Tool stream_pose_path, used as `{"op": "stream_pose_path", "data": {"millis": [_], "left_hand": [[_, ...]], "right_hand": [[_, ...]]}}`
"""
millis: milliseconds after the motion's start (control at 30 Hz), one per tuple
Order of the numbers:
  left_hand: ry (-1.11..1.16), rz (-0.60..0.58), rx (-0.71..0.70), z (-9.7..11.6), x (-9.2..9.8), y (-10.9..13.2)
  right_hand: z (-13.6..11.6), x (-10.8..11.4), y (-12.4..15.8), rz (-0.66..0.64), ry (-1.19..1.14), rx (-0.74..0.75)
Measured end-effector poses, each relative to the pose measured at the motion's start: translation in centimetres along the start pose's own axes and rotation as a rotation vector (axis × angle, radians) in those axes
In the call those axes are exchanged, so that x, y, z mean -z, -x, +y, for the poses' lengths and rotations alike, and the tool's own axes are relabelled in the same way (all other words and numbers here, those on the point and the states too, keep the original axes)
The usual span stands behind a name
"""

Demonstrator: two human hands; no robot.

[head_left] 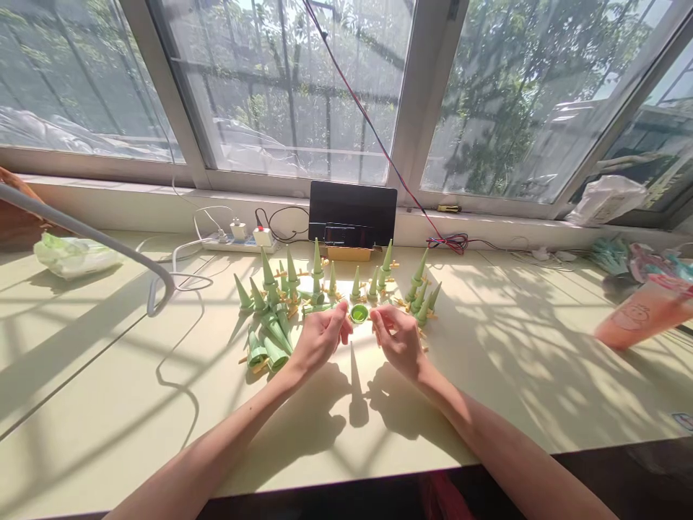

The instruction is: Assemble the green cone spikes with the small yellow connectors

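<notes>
Between my two hands a green cone [359, 313] hangs above the table, its round open end turned toward me. My left hand [326, 334] is closed at the cone's left side, thumb and fingers pinched together. On the opposite side my right hand [398, 336] is pinched in the same way. Whether the fingers grip the cone's wall or a thin stick through it is too small to tell. Several green cones [317, 267] stand point up behind my hands, with short wooden sticks across them. More green cones [274, 350] lie on their sides by my left wrist.
A dark-screened tablet [353, 209] leans at the back near a power strip [238, 242]. A grey curved arm [108, 224] and a white cable reach in from the left. A pink cup [644, 314] tilts at the right; a plastic bag [76, 256] lies at the left.
</notes>
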State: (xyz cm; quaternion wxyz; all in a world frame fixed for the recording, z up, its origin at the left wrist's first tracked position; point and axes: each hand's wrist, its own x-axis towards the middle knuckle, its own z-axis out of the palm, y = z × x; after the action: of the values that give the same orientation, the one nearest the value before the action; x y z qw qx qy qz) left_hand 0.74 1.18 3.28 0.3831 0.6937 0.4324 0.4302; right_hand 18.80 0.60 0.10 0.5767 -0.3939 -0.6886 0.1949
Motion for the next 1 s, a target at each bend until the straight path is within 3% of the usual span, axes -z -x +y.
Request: {"op": "stream_pose_path", "data": {"millis": [133,400,700,1000], "left_hand": [[0.138,-0.066,0.127,0.0,-0.1,-0.1],[0.246,-0.106,0.242,0.3,-0.3,-0.2],[0.190,-0.171,0.203,-0.2,0.0,0.0],[0.032,-0.182,0.133,0.9,0.4,0.3]], "right_hand": [[-0.1,0.0,0.0,-0.039,0.002,0.057],[0.2,-0.2,0.2,-0.039,-0.072,-0.023],[0.3,-0.2,0.2,-0.049,-0.128,-0.096],[0.1,-0.2,0.3,-0.066,-0.142,-0.204]]}}
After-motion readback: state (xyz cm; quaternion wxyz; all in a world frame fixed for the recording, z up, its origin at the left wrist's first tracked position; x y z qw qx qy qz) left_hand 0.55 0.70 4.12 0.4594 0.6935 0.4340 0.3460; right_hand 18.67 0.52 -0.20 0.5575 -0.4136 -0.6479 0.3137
